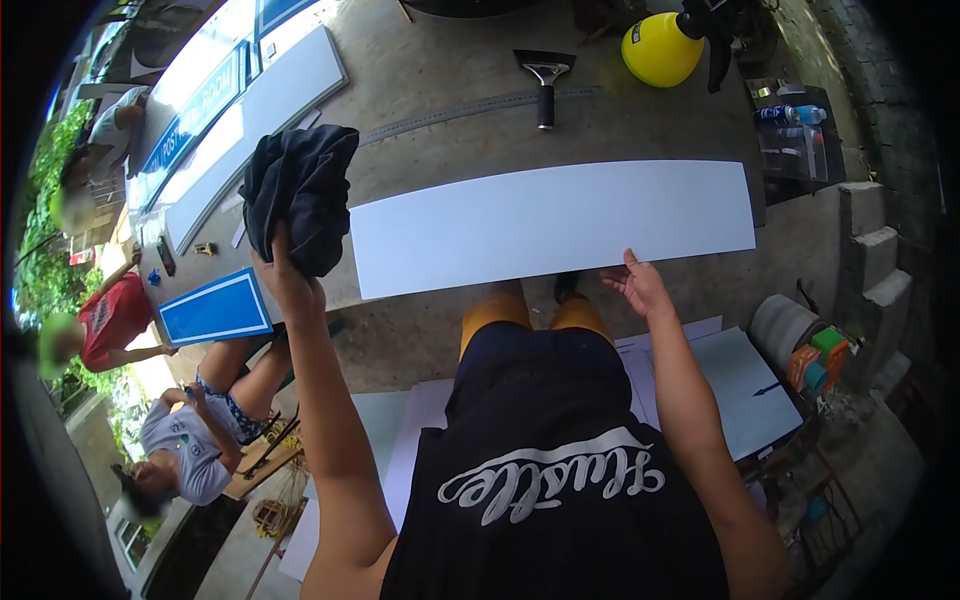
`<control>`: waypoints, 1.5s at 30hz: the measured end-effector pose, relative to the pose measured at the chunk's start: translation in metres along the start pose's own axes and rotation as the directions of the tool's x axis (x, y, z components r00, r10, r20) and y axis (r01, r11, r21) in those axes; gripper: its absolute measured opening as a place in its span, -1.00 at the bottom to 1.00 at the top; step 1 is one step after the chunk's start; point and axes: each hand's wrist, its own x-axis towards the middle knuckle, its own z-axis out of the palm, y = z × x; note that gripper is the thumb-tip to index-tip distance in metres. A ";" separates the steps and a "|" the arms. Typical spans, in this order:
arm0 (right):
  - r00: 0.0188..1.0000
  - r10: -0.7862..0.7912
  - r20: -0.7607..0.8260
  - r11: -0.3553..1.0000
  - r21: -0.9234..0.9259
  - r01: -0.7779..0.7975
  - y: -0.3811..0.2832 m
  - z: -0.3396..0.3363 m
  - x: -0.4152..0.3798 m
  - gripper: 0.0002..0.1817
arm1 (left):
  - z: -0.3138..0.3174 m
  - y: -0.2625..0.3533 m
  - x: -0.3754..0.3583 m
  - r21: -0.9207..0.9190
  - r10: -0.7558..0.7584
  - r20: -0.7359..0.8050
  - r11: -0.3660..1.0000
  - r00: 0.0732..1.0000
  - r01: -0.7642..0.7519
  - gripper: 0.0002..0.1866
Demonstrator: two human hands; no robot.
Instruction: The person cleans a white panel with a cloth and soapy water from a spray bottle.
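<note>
A long white panel (550,225) lies across the front edge of the grey table (440,150). My left hand (287,275) grips a bunched dark cloth (300,195), held up by the panel's left end. At the panel's near edge, right of its middle, is my right hand (640,283), its thumb over the edge and its fingers apart below it. Beyond the panel lie a squeegee (546,85) with a black handle and a long metal ruler (450,112).
A yellow spray bottle (662,50) stands at the back right. Blue-and-white signs (215,305) and white boards (270,125) lie on the left. Several people are at the left, one in a red shirt (115,320). Concrete steps (870,240) rise at the right.
</note>
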 end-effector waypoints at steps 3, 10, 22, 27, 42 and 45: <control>0.993 0.068 -0.101 0.890 -0.443 -0.106 -0.011 -0.005 -0.016 -0.45 | 0.004 -0.002 -0.072 0.022 -0.026 0.028 0.999 0.999 0.025 -0.40; 0.894 -0.287 0.343 0.883 -0.267 0.386 -0.059 0.056 -0.112 0.24 | 0.105 -0.037 -0.255 0.376 -0.193 0.375 0.926 0.907 0.041 -0.17; 0.844 -0.487 0.224 0.779 -0.326 0.536 -0.153 0.048 -0.126 -0.33 | 0.081 -0.111 -0.250 0.776 -0.119 0.531 0.466 0.839 -0.425 -0.29; 0.716 -0.674 0.184 0.351 -0.773 0.529 -0.106 0.077 0.011 -0.25 | -0.042 -0.173 -0.164 0.964 -0.162 0.263 0.005 0.951 -0.266 -0.14; 0.784 -0.373 0.496 -0.041 -0.853 0.520 0.100 0.409 0.079 -0.24 | -0.109 -0.194 -0.130 0.906 -0.210 0.378 0.283 0.902 -0.314 -0.31; 0.797 -0.250 0.549 -0.063 -0.831 0.553 0.088 0.418 0.078 -0.25 | -0.121 -0.198 -0.130 0.891 -0.173 0.375 0.338 0.911 -0.303 -0.35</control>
